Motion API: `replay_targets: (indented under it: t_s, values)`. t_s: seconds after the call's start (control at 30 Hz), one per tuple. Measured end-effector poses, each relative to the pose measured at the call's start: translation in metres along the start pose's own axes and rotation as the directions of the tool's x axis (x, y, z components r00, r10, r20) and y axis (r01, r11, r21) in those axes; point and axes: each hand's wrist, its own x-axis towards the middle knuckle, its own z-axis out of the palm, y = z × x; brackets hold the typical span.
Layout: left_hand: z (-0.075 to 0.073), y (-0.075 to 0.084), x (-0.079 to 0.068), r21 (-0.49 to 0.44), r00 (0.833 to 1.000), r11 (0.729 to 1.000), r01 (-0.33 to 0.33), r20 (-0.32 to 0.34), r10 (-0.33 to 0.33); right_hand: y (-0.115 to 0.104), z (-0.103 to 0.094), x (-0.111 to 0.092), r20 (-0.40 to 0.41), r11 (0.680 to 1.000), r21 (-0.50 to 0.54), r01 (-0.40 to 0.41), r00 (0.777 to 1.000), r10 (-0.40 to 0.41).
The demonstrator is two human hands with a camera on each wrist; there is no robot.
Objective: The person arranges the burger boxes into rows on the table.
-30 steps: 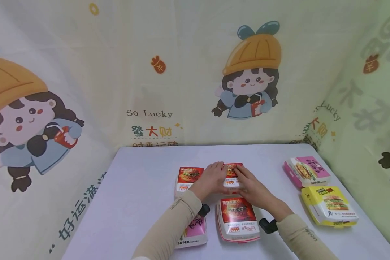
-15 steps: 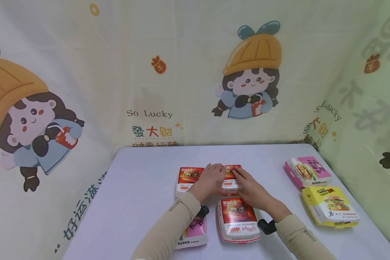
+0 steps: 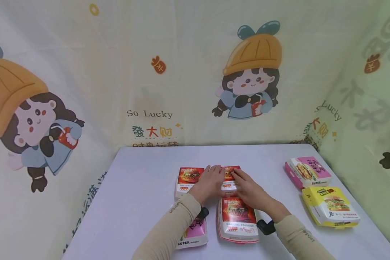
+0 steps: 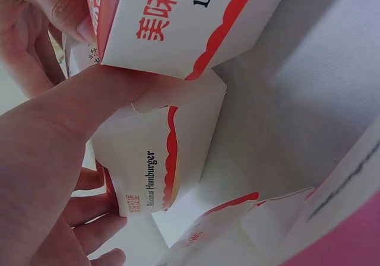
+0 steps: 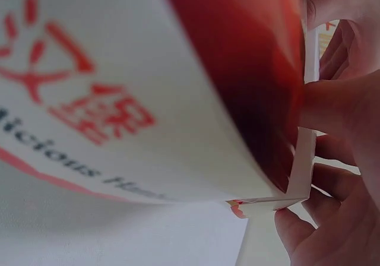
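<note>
1. Held red-and-white box: slightly nearer and further left than a second ago.
2. One white table.
3. Six boxes: three red-and-white (held one mid-table, between the hands; far-left box; near box), two pink (near-left box; far-right box), one yellow box, right.
4. Two hands: left hand and right hand, fingers gripping the held box.

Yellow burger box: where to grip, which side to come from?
I'd pinch the yellow burger box by its left and right side walls, right hand coming from above and the near side. It lies flat, picture up, with nothing against its left wall; the pink box sits close behind its far edge. Its right wall is hidden.
</note>
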Motion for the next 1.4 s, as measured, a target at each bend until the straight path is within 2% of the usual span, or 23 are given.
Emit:
replay_targets:
  t_s: [0.27,0.93,1.4]
  values:
    - [-0.001,0.002,-0.004,-0.031,1.0,0.999,0.017,0.017,-0.017,-0.001,0.001,-0.001,0.019,0.999,0.037,-0.026,1.0,0.025]
    - [-0.003,0.003,-0.009,-0.09,0.998,0.995,0.047,0.054,-0.042,-0.002,0.001,0.0,0.023,0.998,0.036,-0.047,0.999,0.047]
    - [-0.011,-0.002,-0.014,-0.093,1.0,0.996,-0.006,-0.003,0.006,-0.003,-0.006,-0.005,-0.011,0.997,0.053,-0.058,0.998,0.058]
